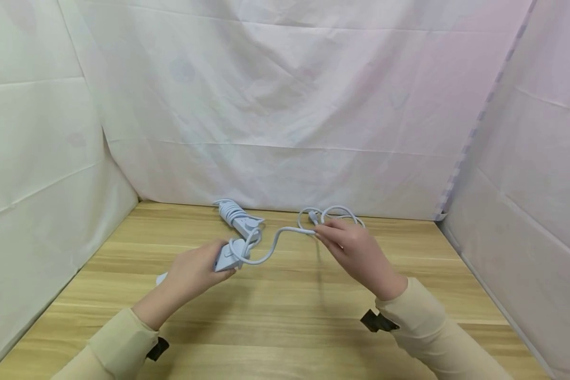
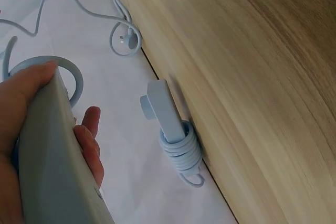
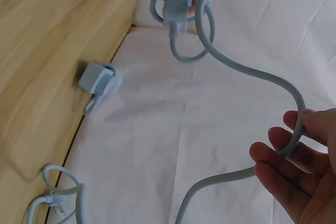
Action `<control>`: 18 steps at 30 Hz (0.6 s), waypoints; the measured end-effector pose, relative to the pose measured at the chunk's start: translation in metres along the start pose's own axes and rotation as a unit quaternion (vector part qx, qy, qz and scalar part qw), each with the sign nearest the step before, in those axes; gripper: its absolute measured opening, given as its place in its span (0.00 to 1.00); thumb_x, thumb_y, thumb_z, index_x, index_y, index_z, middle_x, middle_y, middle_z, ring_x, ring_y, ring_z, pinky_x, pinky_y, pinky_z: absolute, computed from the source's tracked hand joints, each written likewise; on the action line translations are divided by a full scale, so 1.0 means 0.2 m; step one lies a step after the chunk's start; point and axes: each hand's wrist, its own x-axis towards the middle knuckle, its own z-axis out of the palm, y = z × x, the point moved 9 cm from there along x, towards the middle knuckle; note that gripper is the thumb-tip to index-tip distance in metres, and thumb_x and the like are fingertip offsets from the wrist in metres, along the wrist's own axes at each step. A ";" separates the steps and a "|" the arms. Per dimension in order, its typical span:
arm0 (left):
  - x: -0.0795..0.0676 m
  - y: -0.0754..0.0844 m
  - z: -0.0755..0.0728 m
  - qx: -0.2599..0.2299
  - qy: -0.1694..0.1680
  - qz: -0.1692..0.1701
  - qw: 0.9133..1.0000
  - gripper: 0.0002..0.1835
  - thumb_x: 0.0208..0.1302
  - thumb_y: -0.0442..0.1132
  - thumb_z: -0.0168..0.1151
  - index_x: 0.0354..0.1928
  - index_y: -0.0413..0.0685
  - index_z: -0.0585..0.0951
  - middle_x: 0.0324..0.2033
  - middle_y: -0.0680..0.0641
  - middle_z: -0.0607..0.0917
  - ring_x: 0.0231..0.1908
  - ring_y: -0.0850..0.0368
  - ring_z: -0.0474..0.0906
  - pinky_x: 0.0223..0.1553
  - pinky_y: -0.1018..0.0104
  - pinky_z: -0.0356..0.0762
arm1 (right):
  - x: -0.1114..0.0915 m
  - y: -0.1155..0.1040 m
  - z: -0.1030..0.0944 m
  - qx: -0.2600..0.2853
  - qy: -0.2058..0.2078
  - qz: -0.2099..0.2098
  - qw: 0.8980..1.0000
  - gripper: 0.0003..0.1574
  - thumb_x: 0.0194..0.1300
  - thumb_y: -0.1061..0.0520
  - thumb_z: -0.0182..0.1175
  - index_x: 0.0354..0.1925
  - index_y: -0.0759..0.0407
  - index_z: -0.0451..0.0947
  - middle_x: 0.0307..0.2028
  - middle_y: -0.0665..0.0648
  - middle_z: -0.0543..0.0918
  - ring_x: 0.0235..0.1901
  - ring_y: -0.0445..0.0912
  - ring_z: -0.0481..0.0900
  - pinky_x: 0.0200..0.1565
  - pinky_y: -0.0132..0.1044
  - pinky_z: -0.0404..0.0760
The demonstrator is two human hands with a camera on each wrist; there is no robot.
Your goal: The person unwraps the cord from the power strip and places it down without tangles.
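My left hand [image 1: 190,272] grips a white power strip [image 1: 228,257], thumb on one side and fingers on the other, above the table. One end of the strip shows past the back of the hand. The strip's cord [image 1: 273,248] loops round its far end and runs right to my right hand [image 1: 358,253], which pinches it between thumb and fingers. In the right wrist view the cord [image 3: 252,72] bends through the thumb and fingertips and hangs on below. Beyond the right hand, the cord's loose loops and plug [image 1: 313,216] lie at the table's back edge.
A second power strip [image 1: 247,228], its cord wound in a tight coil [image 1: 231,212] around it, lies at the back of the wooden table [image 1: 275,327], left of centre. White cloth [image 1: 285,116] hangs behind the table and along both sides.
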 end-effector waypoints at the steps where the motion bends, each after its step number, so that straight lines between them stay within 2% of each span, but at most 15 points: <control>1: 0.00 0.00 0.00 0.004 -0.002 0.000 1.000 0.36 0.50 0.59 0.73 0.57 0.47 0.76 0.39 0.51 0.84 0.34 0.58 0.79 0.30 0.56 0.76 | 0.01 0.00 0.00 -0.002 0.000 -0.001 1.000 0.14 0.56 0.69 0.68 0.43 0.64 0.85 0.35 0.54 0.82 0.26 0.40 0.72 0.27 0.33 0.73; 4: 0.00 -0.01 0.01 0.008 -0.008 -0.005 1.000 0.40 0.44 0.68 0.72 0.53 0.49 0.78 0.33 0.55 0.83 0.29 0.61 0.75 0.27 0.60 0.73 | 0.04 0.02 -0.01 -0.005 -0.002 -0.003 1.000 0.14 0.57 0.69 0.67 0.44 0.64 0.85 0.35 0.54 0.80 0.25 0.40 0.69 0.26 0.32 0.71; 9: -0.02 -0.01 0.02 0.020 -0.019 -0.019 0.999 0.42 0.42 0.81 0.59 0.42 0.51 0.79 0.22 0.58 0.75 0.21 0.61 0.68 0.20 0.64 0.64 | 0.06 0.06 -0.01 0.000 -0.008 0.005 1.000 0.15 0.58 0.69 0.67 0.45 0.65 0.85 0.35 0.55 0.80 0.22 0.38 0.66 0.24 0.30 0.69; 12: -0.02 -0.01 0.02 0.035 -0.019 -0.024 0.999 0.40 0.43 0.82 0.56 0.36 0.51 0.77 0.20 0.57 0.73 0.19 0.60 0.66 0.18 0.64 0.61 | 0.07 0.10 -0.01 0.004 -0.008 0.022 1.000 0.14 0.59 0.69 0.66 0.45 0.64 0.85 0.36 0.55 0.81 0.23 0.39 0.68 0.25 0.32 0.69; 18: -0.03 0.00 0.02 0.044 -0.018 -0.011 0.999 0.34 0.44 0.79 0.59 0.25 0.55 0.72 0.16 0.57 0.70 0.16 0.60 0.64 0.17 0.64 0.60 | 0.08 0.18 -0.02 0.000 -0.012 0.060 0.998 0.12 0.62 0.68 0.64 0.45 0.65 0.85 0.37 0.56 0.82 0.25 0.41 0.70 0.27 0.35 0.71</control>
